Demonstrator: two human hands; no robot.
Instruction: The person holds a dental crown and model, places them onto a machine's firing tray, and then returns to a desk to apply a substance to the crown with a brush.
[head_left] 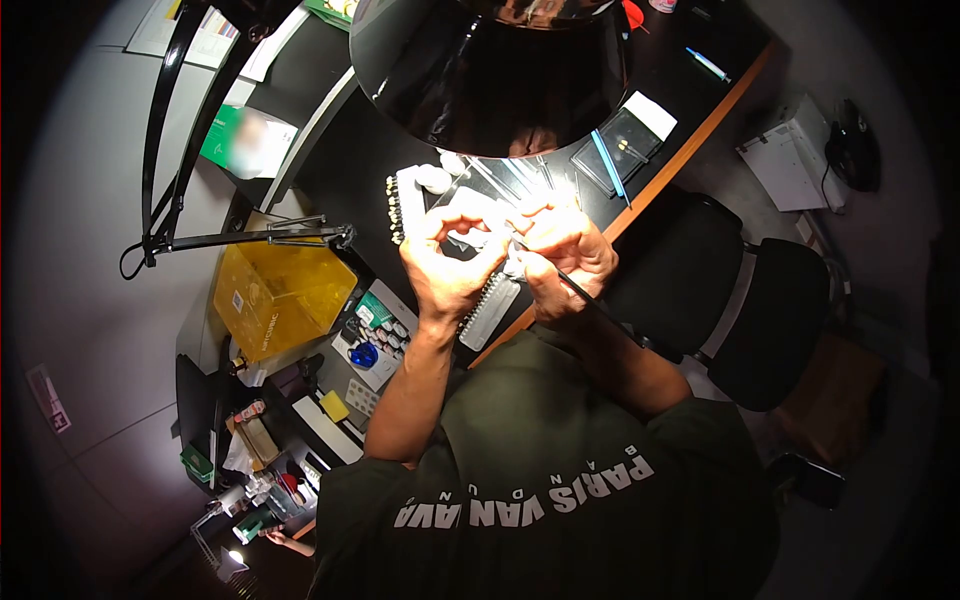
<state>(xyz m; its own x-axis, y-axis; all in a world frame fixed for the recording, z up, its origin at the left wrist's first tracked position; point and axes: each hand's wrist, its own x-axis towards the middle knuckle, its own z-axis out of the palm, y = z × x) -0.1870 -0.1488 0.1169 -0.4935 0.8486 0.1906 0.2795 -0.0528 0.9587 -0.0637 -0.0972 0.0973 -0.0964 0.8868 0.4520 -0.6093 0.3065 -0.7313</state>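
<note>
Under a bright lamp, my left hand [450, 265] is closed, thumb and forefinger pinching a small pale piece that glare washes out; some crumpled grey-white material shows by the fingers. Close beside it, my right hand [570, 255] is wrapped round a slim black-handled tool [577, 290], whose working end I cannot make out. The fingertips of both hands nearly meet. Below them lies a grey strip [488, 312] with a row of small dark teeth along its edge. To the left of my left hand stands a white holder [408, 200] lined with tooth-shaped samples.
A large black lamp shade [490, 80] hangs just beyond my hands. Thin tools [515, 178], a blue stick [607, 165] and a dark flat case [590, 160] lie on the desk. A yellow translucent cover [280, 295] stands left; a black chair [680, 270] is right.
</note>
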